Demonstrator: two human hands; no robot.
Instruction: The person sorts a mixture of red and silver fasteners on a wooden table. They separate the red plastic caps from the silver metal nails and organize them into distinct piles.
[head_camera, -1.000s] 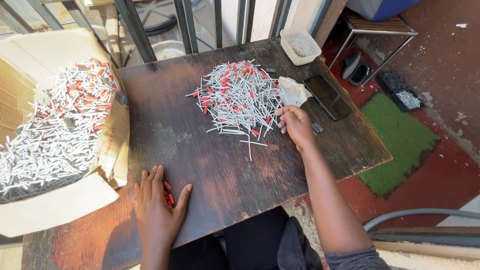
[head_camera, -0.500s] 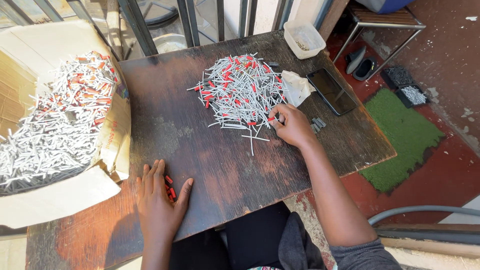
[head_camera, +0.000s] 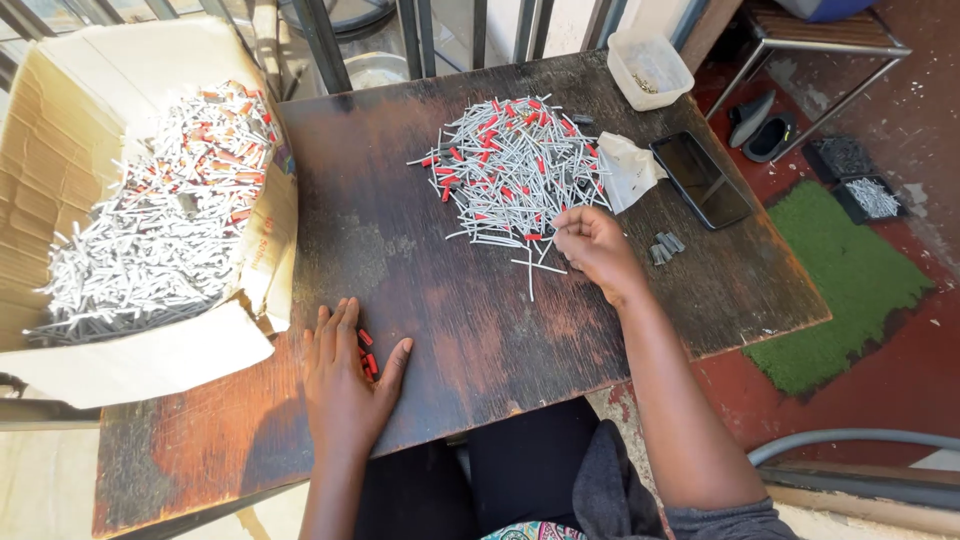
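A pile of thin grey sticks with red tips (head_camera: 510, 165) lies on the dark wooden table (head_camera: 450, 300). My right hand (head_camera: 592, 245) rests at the pile's near right edge, fingers curled and pinching at the sticks there. My left hand (head_camera: 345, 375) lies flat on the table near the front edge, fingers together, partly covering a few small red pieces (head_camera: 367, 352). A large cardboard box (head_camera: 120, 210) to the left holds many more grey and red sticks.
A black phone (head_camera: 700, 178) and crumpled white paper (head_camera: 630, 168) lie right of the pile, with small grey bits (head_camera: 667, 246) nearby. A white plastic tub (head_camera: 650, 68) sits at the far right corner. Metal railing runs behind; a green mat (head_camera: 850, 285) lies on the floor.
My right hand has shifted a little along the pile's near edge, working at the sticks. My left hand stays flat on the table.
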